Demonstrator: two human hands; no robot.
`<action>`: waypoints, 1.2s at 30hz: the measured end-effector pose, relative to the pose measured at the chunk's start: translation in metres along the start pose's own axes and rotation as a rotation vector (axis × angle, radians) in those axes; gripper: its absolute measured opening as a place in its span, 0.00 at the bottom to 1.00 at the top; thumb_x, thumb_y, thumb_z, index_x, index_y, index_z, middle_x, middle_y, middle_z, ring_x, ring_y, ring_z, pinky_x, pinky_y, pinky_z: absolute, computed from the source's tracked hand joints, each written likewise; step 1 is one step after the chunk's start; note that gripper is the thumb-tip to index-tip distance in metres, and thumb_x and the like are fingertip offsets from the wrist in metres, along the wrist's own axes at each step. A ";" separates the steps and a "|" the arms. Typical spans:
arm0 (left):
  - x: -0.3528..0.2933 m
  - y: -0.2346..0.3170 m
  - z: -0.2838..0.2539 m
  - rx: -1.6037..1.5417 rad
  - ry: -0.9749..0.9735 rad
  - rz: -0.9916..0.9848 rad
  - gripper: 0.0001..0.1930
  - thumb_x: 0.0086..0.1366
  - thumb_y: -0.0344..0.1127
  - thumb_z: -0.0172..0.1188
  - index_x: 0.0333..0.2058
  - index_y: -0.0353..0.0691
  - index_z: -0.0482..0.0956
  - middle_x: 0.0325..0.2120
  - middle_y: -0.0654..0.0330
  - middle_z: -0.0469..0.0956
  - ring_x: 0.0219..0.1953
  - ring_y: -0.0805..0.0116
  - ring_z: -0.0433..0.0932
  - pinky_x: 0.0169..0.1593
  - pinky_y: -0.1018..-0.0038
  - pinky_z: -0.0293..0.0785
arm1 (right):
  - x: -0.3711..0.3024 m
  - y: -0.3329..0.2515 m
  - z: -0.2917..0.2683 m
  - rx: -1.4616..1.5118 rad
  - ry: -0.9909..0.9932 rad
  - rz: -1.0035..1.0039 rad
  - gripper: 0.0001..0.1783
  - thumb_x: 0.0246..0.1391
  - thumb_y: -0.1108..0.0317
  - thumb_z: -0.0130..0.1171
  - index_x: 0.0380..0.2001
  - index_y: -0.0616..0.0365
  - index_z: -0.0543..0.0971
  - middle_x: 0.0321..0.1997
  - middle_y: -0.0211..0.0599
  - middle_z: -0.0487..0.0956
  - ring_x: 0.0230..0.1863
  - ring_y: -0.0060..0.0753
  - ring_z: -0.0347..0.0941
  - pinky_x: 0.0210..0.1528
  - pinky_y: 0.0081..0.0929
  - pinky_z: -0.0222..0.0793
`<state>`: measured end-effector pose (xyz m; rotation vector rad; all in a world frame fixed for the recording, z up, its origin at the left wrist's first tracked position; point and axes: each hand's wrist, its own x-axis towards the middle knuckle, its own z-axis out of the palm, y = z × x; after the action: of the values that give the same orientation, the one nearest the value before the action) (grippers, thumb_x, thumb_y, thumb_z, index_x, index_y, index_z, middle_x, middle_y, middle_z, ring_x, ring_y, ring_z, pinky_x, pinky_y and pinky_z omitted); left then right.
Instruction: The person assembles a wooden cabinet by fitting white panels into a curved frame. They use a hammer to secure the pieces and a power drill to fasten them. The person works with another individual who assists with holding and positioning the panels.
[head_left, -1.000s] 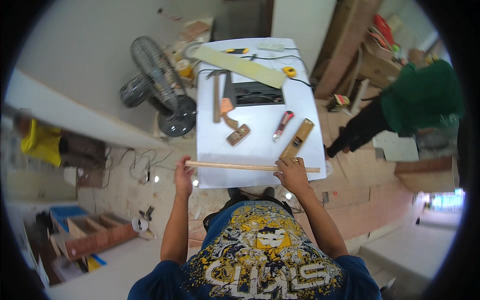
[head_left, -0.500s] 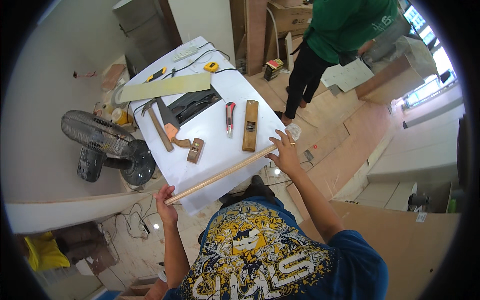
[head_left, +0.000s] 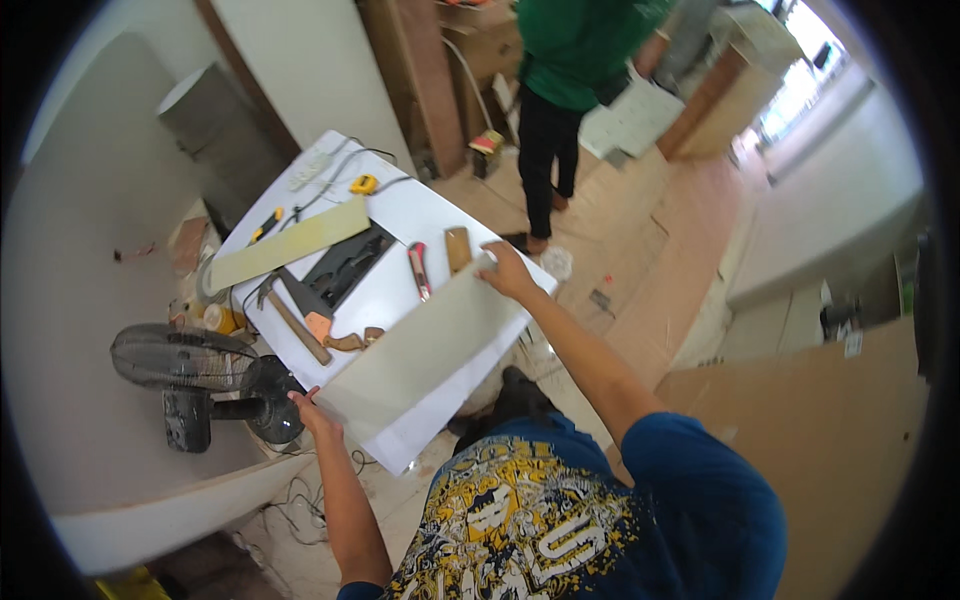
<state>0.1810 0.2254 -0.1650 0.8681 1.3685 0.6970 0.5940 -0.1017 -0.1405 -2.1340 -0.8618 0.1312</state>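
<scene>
I hold a pale, flat wooden board (head_left: 420, 345) by its two ends, its broad face tilted up over the near part of the white table (head_left: 398, 452). My left hand (head_left: 316, 413) grips the lower left end; my right hand (head_left: 508, 272) is closed round the upper right end. Just beyond the board lie a long wooden hand plane (head_left: 458, 249) and a small plane (head_left: 374, 335), both partly hidden by it. A red utility knife (head_left: 417, 268), a hammer (head_left: 300, 330) and a handsaw (head_left: 318, 325) rest nearby.
Farther up the table are a yellowish strip (head_left: 290, 244), a tape measure (head_left: 364, 184), a yellow cutter (head_left: 266, 225) and cables. A black fan (head_left: 270, 402) stands left. A person in a green top (head_left: 590, 50) stands beyond the table, at the right.
The board has turned from showing its narrow edge to showing its broad face. It now covers part of both planes. My view has shifted, and both hands still hold the ends.
</scene>
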 end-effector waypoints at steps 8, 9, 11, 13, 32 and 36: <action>-0.013 -0.001 -0.010 0.034 -0.059 0.145 0.34 0.72 0.60 0.47 0.57 0.30 0.71 0.58 0.47 0.71 0.58 0.54 0.71 0.62 0.58 0.65 | -0.116 -0.027 -0.006 0.076 0.126 0.093 0.35 0.52 0.60 0.66 0.61 0.59 0.68 0.70 0.57 0.60 0.69 0.62 0.59 0.68 0.46 0.61; -0.017 -0.002 -0.009 0.013 -0.133 0.138 0.34 0.72 0.60 0.47 0.57 0.30 0.71 0.58 0.47 0.71 0.58 0.54 0.71 0.62 0.58 0.65 | -0.143 -0.017 -0.006 0.083 0.111 0.098 0.35 0.54 0.59 0.66 0.62 0.59 0.68 0.71 0.57 0.59 0.69 0.63 0.58 0.68 0.46 0.60; -0.027 -0.008 -0.006 -0.017 -0.200 0.132 0.33 0.73 0.59 0.47 0.57 0.31 0.71 0.57 0.48 0.72 0.57 0.54 0.71 0.62 0.58 0.64 | -0.186 0.001 -0.005 0.135 0.049 0.095 0.35 0.55 0.58 0.64 0.64 0.59 0.66 0.72 0.57 0.58 0.70 0.62 0.57 0.69 0.46 0.60; -0.039 -0.015 -0.003 -0.036 -0.187 0.141 0.33 0.73 0.59 0.46 0.56 0.31 0.71 0.55 0.50 0.74 0.56 0.55 0.72 0.62 0.58 0.65 | -0.214 0.007 -0.008 0.200 -0.014 0.144 0.36 0.56 0.58 0.63 0.65 0.59 0.65 0.73 0.57 0.55 0.72 0.62 0.54 0.71 0.45 0.56; -0.270 -0.021 0.249 0.865 -0.179 1.053 0.16 0.70 0.34 0.56 0.48 0.26 0.77 0.34 0.54 0.79 0.36 0.67 0.77 0.44 0.72 0.74 | -0.436 0.341 -0.182 0.410 0.004 1.158 0.15 0.54 0.62 0.62 0.40 0.61 0.81 0.30 0.39 0.82 0.29 0.30 0.78 0.34 0.32 0.74; -0.337 -0.061 0.379 0.881 -0.593 0.934 0.11 0.70 0.31 0.56 0.46 0.29 0.79 0.33 0.56 0.81 0.33 0.70 0.79 0.42 0.75 0.76 | -0.469 0.355 -0.244 0.571 0.150 1.392 0.12 0.56 0.63 0.61 0.38 0.60 0.80 0.30 0.35 0.81 0.28 0.28 0.77 0.31 0.31 0.73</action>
<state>0.5207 -0.1355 -0.0402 2.2822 0.6257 0.4086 0.5161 -0.7069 -0.3231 -1.7611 0.7887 0.7852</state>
